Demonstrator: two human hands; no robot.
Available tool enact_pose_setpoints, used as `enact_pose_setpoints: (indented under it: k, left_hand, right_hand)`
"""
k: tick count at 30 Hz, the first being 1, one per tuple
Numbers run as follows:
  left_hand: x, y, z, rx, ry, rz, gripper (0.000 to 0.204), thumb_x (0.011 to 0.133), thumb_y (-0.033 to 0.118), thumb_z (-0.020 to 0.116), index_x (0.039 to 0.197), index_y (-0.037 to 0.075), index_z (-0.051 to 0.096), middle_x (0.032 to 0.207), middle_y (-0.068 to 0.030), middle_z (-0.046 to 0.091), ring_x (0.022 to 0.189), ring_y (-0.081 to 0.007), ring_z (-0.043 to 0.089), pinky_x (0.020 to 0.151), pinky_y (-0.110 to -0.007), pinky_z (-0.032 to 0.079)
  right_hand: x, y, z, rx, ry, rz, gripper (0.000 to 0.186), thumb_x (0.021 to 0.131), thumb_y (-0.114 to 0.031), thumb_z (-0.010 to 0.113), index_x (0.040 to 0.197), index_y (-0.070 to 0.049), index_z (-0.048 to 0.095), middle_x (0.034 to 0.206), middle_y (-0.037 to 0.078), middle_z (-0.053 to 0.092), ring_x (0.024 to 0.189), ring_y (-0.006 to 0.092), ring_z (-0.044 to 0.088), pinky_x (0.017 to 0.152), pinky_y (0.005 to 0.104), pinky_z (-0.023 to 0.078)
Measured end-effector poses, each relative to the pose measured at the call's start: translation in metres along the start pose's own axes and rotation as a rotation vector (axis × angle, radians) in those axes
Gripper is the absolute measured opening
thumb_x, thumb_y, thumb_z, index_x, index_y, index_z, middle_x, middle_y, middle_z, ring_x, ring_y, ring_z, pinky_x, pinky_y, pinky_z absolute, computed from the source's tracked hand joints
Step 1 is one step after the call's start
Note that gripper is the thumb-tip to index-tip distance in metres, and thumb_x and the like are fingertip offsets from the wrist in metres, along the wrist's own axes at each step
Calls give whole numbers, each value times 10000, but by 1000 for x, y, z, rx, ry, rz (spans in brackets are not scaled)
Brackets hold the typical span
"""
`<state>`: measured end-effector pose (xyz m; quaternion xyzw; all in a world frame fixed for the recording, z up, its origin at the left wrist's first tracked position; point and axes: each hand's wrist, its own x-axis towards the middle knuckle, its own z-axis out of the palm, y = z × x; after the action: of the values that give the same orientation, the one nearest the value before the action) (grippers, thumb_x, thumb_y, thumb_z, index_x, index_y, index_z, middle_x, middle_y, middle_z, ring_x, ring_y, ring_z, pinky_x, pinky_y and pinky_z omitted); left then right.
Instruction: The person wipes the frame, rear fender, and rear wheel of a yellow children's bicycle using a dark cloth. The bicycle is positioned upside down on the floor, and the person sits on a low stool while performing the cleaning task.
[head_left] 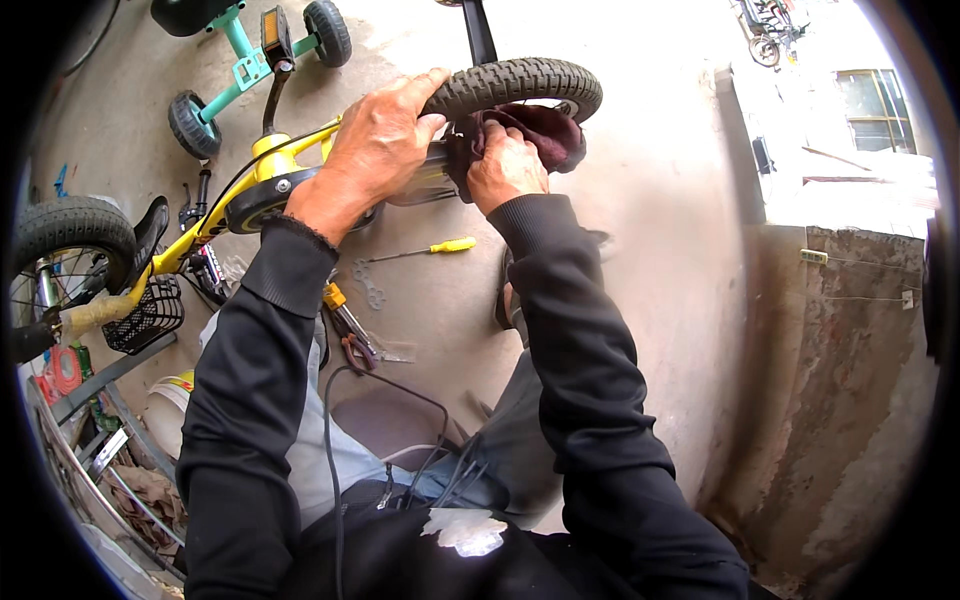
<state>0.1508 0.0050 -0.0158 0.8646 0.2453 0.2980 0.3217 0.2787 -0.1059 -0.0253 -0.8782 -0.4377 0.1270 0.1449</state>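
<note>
A small yellow bicycle (192, 238) lies across the floor in front of me, its black-treaded wheel (515, 84) raised at the far middle. My left hand (378, 140) rests on the near left side of this tire, fingers curled over the tread. Just below the wheel, my right hand (508, 168) grips a dark maroon cloth (545, 135) and presses it against the wheel's near side. The hub and much of the spokes are hidden behind the cloth and hand. A round black chain cover (255, 205) sits beside my left wrist.
A yellow-handled screwdriver (453, 245), a flat metal wrench (370, 285) and pliers (357, 352) lie on the floor before me. A teal wheeled frame (238, 75) stands at the far left. A metal rack (110, 375) is at the near left; a worn wall (850, 380) rises at right.
</note>
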Motion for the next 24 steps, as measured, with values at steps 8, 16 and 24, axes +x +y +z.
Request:
enact_pose_setpoints:
  k: [8, 16, 24]
  left_hand:
    - [4, -2, 0, -53, 24, 113, 403, 842, 90, 618, 1231, -2, 572, 1161, -205, 618, 1067, -363, 593, 939, -390, 460]
    - [3, 1, 2, -27, 7, 103, 433, 835, 95, 653, 1242, -16, 557, 1170, -206, 610, 1076, -350, 589, 945, -373, 455]
    - [6, 8, -6, -91, -29, 110, 447, 826, 93, 663, 1253, 2, 563, 1186, -197, 611, 1109, -330, 585, 974, -351, 443]
  right_hand:
    - [-12, -2, -5, 340, 120, -213, 332, 865, -145, 582, 1179, -37, 579, 1090, 207, 619, 982, 409, 603, 880, 444, 487]
    - [-10, -1, 2, -42, 93, -205, 392, 828, -180, 616, 1187, -34, 559, 1125, 187, 607, 1031, 382, 586, 886, 456, 489]
    - [-14, -7, 6, 20, 271, -312, 367, 822, -169, 610, 1171, -56, 594, 1109, 182, 612, 1026, 378, 586, 871, 483, 484]
